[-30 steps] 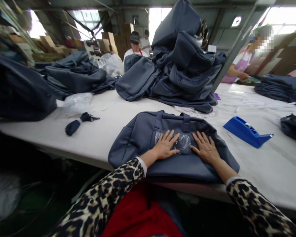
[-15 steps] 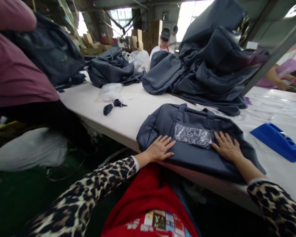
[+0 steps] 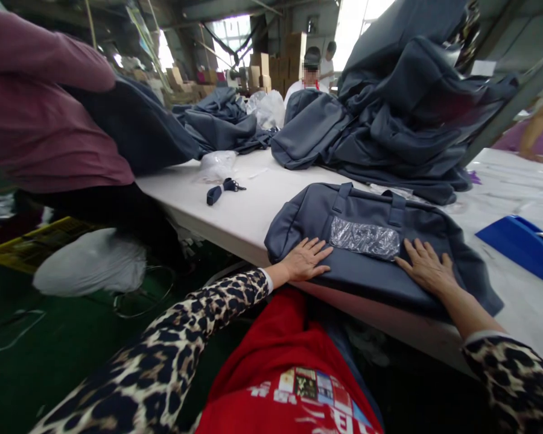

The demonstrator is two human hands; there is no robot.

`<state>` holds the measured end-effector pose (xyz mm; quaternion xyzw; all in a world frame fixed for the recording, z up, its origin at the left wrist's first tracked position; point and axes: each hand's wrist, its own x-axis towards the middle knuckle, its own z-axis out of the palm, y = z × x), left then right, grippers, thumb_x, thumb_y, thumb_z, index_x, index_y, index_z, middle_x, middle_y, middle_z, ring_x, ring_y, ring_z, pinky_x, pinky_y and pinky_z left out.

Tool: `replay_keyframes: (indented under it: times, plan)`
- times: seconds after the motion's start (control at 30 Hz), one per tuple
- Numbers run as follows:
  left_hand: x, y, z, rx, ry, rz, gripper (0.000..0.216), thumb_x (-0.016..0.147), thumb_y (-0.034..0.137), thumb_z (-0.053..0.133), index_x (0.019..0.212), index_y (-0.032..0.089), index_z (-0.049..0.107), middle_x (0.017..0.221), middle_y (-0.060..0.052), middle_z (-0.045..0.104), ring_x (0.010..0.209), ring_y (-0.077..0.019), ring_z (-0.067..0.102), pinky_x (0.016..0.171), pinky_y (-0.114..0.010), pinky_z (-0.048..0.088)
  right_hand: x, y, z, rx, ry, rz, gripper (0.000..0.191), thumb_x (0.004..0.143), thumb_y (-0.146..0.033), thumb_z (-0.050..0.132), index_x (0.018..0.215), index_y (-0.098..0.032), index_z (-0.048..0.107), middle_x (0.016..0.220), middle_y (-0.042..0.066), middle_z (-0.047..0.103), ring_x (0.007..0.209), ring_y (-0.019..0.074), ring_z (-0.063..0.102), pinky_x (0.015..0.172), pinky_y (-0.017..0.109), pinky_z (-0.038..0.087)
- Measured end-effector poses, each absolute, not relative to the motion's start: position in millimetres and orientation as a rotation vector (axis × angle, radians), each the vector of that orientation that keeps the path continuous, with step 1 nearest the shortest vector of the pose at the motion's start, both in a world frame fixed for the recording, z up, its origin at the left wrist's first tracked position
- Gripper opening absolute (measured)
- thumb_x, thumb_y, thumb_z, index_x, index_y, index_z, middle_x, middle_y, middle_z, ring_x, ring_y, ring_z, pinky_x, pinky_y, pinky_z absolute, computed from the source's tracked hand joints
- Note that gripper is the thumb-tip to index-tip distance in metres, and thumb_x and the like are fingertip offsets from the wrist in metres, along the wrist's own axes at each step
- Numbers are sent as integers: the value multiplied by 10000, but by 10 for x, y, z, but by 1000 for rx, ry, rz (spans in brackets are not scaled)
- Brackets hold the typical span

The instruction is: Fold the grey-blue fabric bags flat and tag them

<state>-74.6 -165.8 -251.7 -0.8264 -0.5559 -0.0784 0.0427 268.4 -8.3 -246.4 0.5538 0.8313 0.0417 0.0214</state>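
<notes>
Item: one slate-blue bag (image 3: 308, 220), flat at the near edge of the white table (image 3: 235, 217), clear plastic packet (image 3: 365, 237) on its face (crinkled, between the palms), left hand (image 3: 304, 260) and right hand (image 3: 428, 268) both spread, pressing down; risk: a palm dragging bodyward could slide it off the edge.

I counted one table (image 3: 253, 217) and, on it, one flat bag (image 3: 362, 271) with two handles (image 3: 342, 196) and one clear packet (image 3: 365, 237), two heaps of bags (image 3: 402, 108), two loose plastic bags (image 3: 215, 166), one strap (image 3: 224, 190) and one blue tape dispenser (image 3: 520, 247). Four other people (image 3: 40, 108) were about.
</notes>
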Motion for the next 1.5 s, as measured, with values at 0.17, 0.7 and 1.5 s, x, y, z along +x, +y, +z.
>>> replay_keyframes:
  times: [0.17, 0.7, 1.5]
  plan:
    - [-753, -1658, -2555, -2519, -1694, -274, 633, 985, 574, 322, 1511, 220, 333, 1545, -117, 373, 1432, -286, 315, 1169, -467, 216, 2662, -154, -2477, 1736, 2595, 138, 772, 942, -654, 160, 1540, -177, 262, 1603, 131, 242, 1469, 322, 186, 1142, 621, 173]
    - [-715, -1667, -2526, -2435, -1676, -222, 660, 987, 596, 279, 1541, 240, 247, 1534, -104, 392, 1418, -279, 338, 1161, -439, 211, 2710, -76, -2633, 1757, 2743, 102, 827, 915, -656, 157, 1528, -120, 302, 1592, 186, 237, 1460, 395, 186, 1098, 667, 146]
    - [-767, -1611, -2451, -2595, -1773, -79, 617, 1008, 548, 283, 1542, 241, 251, 1594, -107, 277, 1470, -265, 241, 1192, -426, 179, 2659, -185, -2606, 1795, 2692, 165, 744, 951, -624, 140, 1540, -186, 261, 1606, 120, 237, 1474, 312, 157, 1145, 613, 116]
